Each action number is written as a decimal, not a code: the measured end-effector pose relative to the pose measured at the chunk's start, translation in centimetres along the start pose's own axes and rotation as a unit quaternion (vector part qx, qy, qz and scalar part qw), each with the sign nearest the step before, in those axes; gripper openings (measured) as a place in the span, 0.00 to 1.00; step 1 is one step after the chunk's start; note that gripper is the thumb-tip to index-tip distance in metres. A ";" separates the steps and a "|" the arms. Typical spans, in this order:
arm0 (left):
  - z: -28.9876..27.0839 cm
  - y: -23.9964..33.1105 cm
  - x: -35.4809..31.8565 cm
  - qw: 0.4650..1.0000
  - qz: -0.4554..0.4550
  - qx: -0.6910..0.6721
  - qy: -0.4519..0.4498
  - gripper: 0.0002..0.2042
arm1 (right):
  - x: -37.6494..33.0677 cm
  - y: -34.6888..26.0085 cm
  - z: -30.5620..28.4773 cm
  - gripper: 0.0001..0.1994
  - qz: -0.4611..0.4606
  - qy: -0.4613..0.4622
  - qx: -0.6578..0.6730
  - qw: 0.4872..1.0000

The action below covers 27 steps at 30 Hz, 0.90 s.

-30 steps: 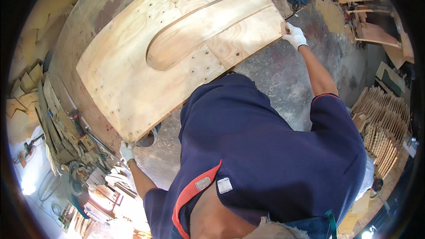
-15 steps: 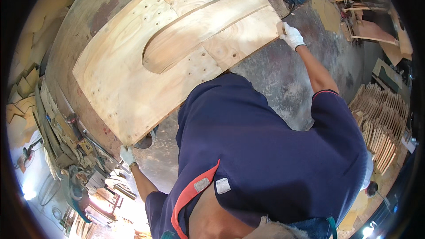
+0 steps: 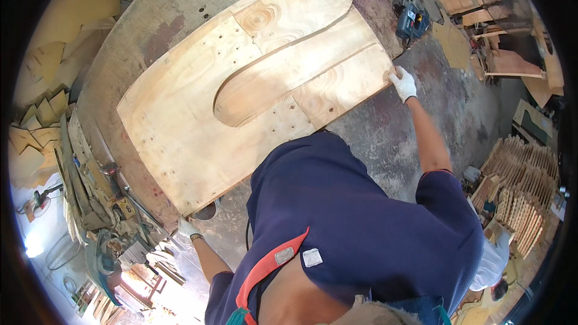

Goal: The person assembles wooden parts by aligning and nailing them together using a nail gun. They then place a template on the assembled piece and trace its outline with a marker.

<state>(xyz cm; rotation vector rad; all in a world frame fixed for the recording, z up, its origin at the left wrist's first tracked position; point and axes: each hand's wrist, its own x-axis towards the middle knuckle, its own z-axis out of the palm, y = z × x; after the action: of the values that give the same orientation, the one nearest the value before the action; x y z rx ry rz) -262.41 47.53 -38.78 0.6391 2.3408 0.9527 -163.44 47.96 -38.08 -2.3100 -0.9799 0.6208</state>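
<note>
A large pale plywood sheet (image 3: 198,126) lies across a round worn worktable (image 3: 138,30). A long rounded shape (image 3: 283,72) is cut or marked through its middle, and small holes dot its surface. My left hand (image 3: 188,227), in a white glove, grips the sheet's near left corner. My right hand (image 3: 402,82), also gloved, holds the sheet's right corner at arm's length. My dark blue shirt fills the lower middle of the view.
A blue power saw (image 3: 412,21) lies on the table beyond the right corner. Stacks of thin wooden pieces (image 3: 524,186) stand at the right. Tools and offcuts (image 3: 90,186) crowd the table's left edge. Cut board shapes (image 3: 36,114) lie further left.
The sheet and both hands now sit lower in the picture, nearer my body. Both hands keep their hold on the corners.
</note>
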 end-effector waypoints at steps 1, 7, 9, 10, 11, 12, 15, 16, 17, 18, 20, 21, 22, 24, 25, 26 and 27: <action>0.6 -0.5 -0.3 0.998 -0.031 0.031 0.053 0.15 | 0.0 0.3 0.5 0.32 0.034 0.038 -0.044 0.998; 2.2 -0.6 -1.4 0.957 0.136 0.207 0.152 0.18 | 0.2 1.1 2.3 0.30 0.061 0.081 0.105 0.989; 2.5 -0.2 -2.0 0.948 0.111 0.255 0.156 0.18 | 0.3 1.3 2.3 0.30 0.086 0.082 0.114 0.986; 2.6 0.1 -2.1 0.938 0.095 0.293 0.159 0.18 | 0.3 1.4 2.3 0.30 0.061 0.077 0.112 0.989; 2.6 0.3 -2.4 0.935 0.118 0.291 0.166 0.17 | 0.4 1.5 2.3 0.29 0.056 0.078 0.113 0.989; 2.7 0.5 -2.5 0.934 0.113 0.294 0.168 0.17 | 0.5 1.5 2.4 0.29 0.070 0.082 0.118 0.987; 2.9 0.8 -2.8 0.930 0.111 0.312 0.163 0.17 | 0.6 1.4 2.5 0.27 0.090 0.103 0.080 0.987; 3.0 0.7 -2.8 0.929 0.092 0.320 0.163 0.17 | 0.7 1.3 2.5 0.27 0.068 0.102 0.076 0.989; 3.1 0.6 -2.7 0.929 0.108 0.312 0.167 0.17 | 0.7 1.1 2.5 0.26 0.071 0.105 0.075 0.989; 3.2 0.4 -2.6 0.930 0.106 0.306 0.174 0.16 | 0.6 1.0 2.6 0.26 0.101 0.110 0.072 0.986; 3.3 0.0 -2.3 0.945 0.094 0.257 0.178 0.16 | 0.5 0.7 2.5 0.25 0.052 0.109 0.043 0.992; 3.2 -0.2 -2.3 0.957 0.084 0.217 0.174 0.16 | 0.3 0.6 2.3 0.25 0.062 0.117 0.026 0.991; 3.1 -0.4 -2.1 0.971 0.052 0.174 0.156 0.16 | 0.3 0.5 2.3 0.25 0.026 0.113 0.031 0.993; 2.6 -0.8 -1.8 0.967 0.090 0.191 0.141 0.16 | 0.0 0.4 2.3 0.26 0.049 0.121 0.030 0.991; 2.5 -0.9 -1.5 0.969 0.059 0.200 0.131 0.16 | -0.1 0.4 2.3 0.26 0.074 0.121 0.039 0.989; 2.4 -1.2 -1.4 0.974 0.063 0.183 0.122 0.17 | -0.1 0.3 2.3 0.26 0.050 0.131 0.018 0.990; 2.3 -1.2 -1.2 0.973 0.086 0.179 0.119 0.17 | -0.2 0.2 2.3 0.26 0.063 0.133 -0.007 0.989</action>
<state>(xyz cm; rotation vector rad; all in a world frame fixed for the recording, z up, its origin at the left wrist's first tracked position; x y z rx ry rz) -260.39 47.18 -40.69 0.9246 2.7403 0.7134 -164.87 48.35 -39.92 -2.4047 -0.7206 0.3430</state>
